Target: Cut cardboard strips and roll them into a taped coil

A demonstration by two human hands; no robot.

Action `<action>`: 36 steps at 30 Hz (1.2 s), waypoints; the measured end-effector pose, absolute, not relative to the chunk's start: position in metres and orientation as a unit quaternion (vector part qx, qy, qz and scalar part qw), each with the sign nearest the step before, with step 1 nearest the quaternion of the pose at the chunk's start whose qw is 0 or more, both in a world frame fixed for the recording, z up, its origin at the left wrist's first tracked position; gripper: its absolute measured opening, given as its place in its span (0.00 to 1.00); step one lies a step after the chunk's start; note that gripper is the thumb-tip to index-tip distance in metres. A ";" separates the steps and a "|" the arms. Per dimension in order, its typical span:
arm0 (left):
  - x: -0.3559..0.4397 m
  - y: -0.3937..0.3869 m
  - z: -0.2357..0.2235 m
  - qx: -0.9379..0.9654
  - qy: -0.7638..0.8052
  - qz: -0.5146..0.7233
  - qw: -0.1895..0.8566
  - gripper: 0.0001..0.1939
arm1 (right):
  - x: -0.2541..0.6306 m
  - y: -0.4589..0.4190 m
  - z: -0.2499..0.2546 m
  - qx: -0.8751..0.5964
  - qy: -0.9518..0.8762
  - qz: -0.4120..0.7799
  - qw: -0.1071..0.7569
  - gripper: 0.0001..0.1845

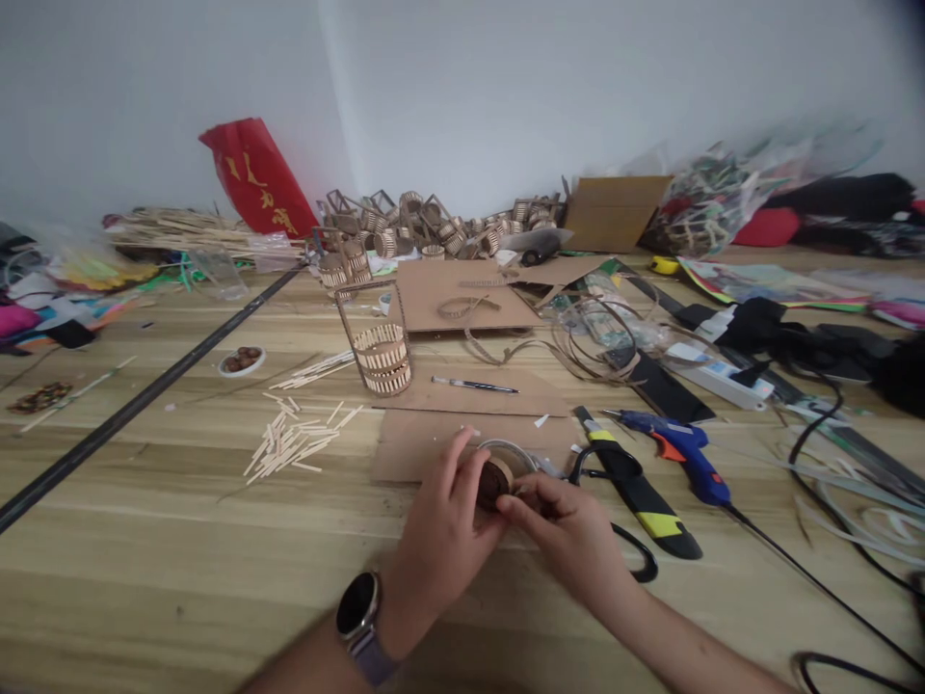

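Between my hands is a small round brown piece (494, 481) that looks like a coiled cardboard strip with a dark middle. My left hand (449, 525), with a watch on its wrist, curls its fingers and thumb around the left side. At the right edge, my right hand (574, 525) pinches the piece between thumb and fingers. Behind it lies a pale ring (516, 453), partly hidden by the hands. Black-handled scissors (608, 465) lie by my right hand, partly covered. A cardboard sheet (411, 448) is under and beyond the fingers.
A small stick basket (383, 361) with a tall handle stands beyond, near loose sticks (289, 443) and a pen (475, 386). To the right are a black-and-yellow tool (643, 492), a blue glue gun (683, 445) with its cord, and cardboard strips (593, 347). Several baskets (434, 226) are piled behind.
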State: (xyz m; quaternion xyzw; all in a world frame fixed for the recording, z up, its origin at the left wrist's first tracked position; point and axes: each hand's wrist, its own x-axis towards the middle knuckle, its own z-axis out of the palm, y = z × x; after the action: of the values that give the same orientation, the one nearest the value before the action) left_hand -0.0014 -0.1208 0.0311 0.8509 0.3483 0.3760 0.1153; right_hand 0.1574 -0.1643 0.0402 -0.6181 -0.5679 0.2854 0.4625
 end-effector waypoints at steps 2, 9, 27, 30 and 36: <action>-0.004 -0.118 0.035 0.839 0.345 0.382 0.178 0.23 | 0.164 -0.163 0.043 -0.593 -0.593 0.288 0.462 0.21; -0.011 -0.105 0.050 0.612 0.211 0.356 0.674 0.32 | 0.187 -0.151 0.053 -0.606 -0.559 0.251 0.508 0.21; -0.010 -0.106 0.052 0.458 0.150 0.261 0.836 0.31 | 0.192 -0.150 0.058 -0.492 -0.744 0.104 0.440 0.08; -0.009 -0.102 0.046 0.442 0.163 0.293 0.832 0.32 | 0.193 -0.153 0.063 -0.488 -0.723 0.121 0.474 0.08; -0.006 -0.099 0.034 0.560 0.239 0.344 0.715 0.32 | 0.193 -0.156 0.069 -0.517 -0.556 0.349 0.549 0.08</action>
State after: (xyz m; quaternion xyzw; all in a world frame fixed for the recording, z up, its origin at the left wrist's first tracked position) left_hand -0.0058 -0.0988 0.0339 0.5598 0.2392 0.3439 0.7150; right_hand 0.1934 -0.1559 0.0690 -0.5171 -0.5561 0.3491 0.5490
